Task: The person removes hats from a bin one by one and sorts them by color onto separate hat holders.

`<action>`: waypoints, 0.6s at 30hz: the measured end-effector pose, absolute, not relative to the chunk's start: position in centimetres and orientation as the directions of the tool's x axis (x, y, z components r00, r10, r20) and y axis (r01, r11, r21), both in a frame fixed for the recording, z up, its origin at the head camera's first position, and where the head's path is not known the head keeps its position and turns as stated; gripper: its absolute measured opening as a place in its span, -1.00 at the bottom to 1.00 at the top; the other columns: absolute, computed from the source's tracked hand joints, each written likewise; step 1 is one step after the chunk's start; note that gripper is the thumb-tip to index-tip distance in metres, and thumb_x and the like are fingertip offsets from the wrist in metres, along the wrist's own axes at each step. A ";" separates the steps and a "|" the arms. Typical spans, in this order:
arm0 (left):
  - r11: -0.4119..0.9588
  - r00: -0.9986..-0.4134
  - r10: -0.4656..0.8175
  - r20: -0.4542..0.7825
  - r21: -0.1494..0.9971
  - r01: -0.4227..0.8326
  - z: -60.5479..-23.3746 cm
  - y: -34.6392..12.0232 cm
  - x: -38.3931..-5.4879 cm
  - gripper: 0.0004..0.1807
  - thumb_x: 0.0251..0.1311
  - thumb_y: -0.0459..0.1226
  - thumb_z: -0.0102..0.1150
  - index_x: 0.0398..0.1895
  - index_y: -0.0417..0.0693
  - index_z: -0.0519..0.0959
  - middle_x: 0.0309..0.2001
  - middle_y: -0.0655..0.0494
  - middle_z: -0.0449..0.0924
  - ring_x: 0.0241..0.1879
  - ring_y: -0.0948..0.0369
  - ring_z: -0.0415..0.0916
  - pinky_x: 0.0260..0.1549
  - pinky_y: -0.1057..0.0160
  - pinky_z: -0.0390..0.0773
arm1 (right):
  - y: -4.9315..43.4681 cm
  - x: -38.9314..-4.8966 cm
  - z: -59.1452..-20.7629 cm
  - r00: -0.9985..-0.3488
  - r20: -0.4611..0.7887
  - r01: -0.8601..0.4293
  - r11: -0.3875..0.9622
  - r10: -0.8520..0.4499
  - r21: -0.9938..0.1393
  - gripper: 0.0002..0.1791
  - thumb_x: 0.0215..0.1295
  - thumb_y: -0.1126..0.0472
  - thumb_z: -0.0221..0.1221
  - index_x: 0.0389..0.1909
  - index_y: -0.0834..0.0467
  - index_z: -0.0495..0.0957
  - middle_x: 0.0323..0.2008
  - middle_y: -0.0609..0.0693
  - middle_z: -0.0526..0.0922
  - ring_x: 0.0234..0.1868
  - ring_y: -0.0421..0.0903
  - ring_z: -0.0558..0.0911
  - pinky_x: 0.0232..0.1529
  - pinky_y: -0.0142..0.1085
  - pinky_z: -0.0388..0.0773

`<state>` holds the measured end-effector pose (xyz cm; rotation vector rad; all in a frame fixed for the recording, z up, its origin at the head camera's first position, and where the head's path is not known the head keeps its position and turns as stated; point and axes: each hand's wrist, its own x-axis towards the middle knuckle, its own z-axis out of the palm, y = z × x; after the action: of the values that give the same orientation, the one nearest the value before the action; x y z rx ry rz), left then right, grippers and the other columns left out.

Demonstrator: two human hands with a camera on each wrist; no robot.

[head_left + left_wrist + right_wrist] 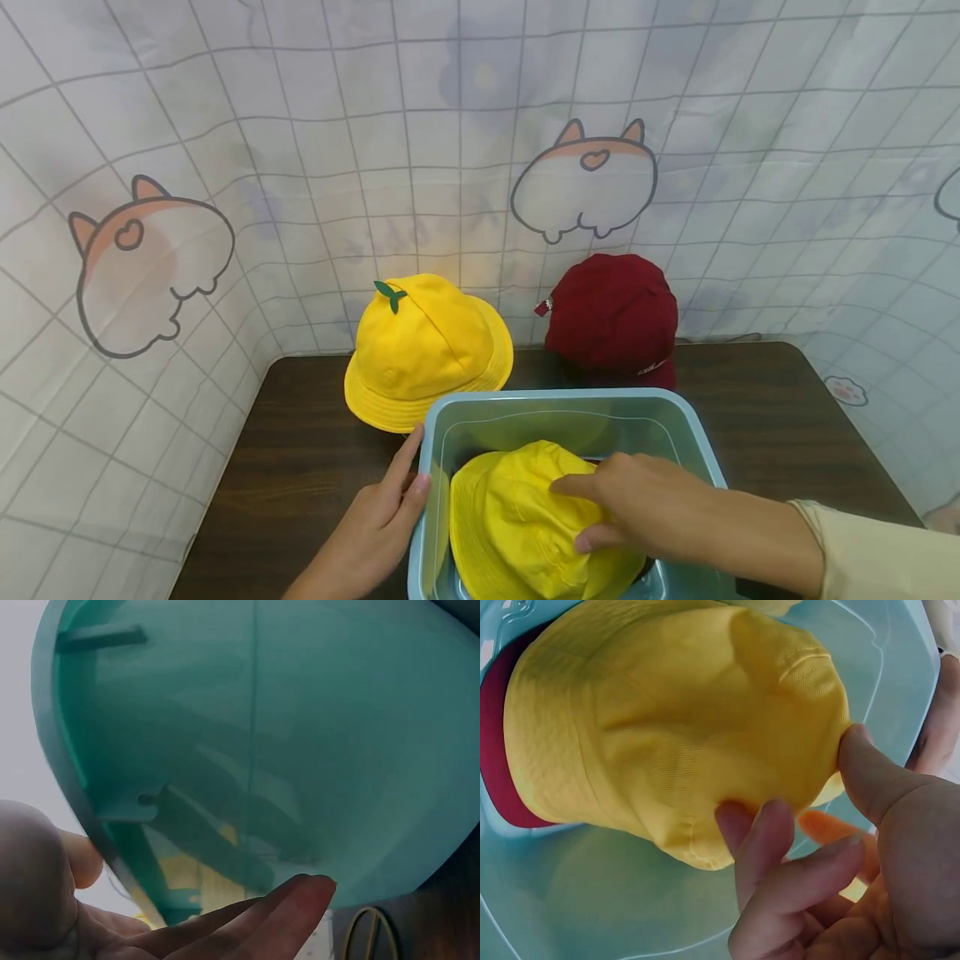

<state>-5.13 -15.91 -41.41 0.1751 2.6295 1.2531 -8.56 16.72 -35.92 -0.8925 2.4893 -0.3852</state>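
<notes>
A yellow bucket hat [525, 508] lies inside a light-blue plastic bin [555, 393], brim to the left in the head view. My right hand [652, 504] reaches over the bin's right side. Thumb and fingertips touch the crown, spread apart, in the right wrist view [810, 877]. From under the hat's brim shows a dark red edge [496, 742]. Against the bin's left wall rests my left hand [375, 521], its index finger straight along the outside and its thumb at the rim. The left wrist view shows its fingers [262, 922] extended beside the bin's outer surface.
Behind the bin's left corner sits another yellow bucket hat [423, 342] with a green sprout on top. A dark red cap [611, 312] stands behind the bin to the right. The dark wooden table [300, 454] meets a grid-patterned cloth [450, 167] at the back.
</notes>
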 end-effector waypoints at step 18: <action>0.631 -0.966 0.241 -0.093 0.772 0.083 -42.1 -15.5 -4.7 -0.36 0.62 0.03 -0.22 0.66 0.40 -0.10 0.23 -0.07 0.62 -0.04 0.31 0.65 0.06 0.07 0.61 | 16.2 -8.4 -37.0 -0.639 -0.176 -0.657 0.651 -0.748 -0.380 -0.79 0.27 0.17 0.39 -0.46 -0.15 0.59 -0.59 -0.36 0.39 -0.55 -0.35 0.33 -0.48 -0.48 0.40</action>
<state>-4.71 -15.47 -42.14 0.2673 2.6643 1.2467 -8.42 16.21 -36.99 -1.1221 2.5537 -0.4043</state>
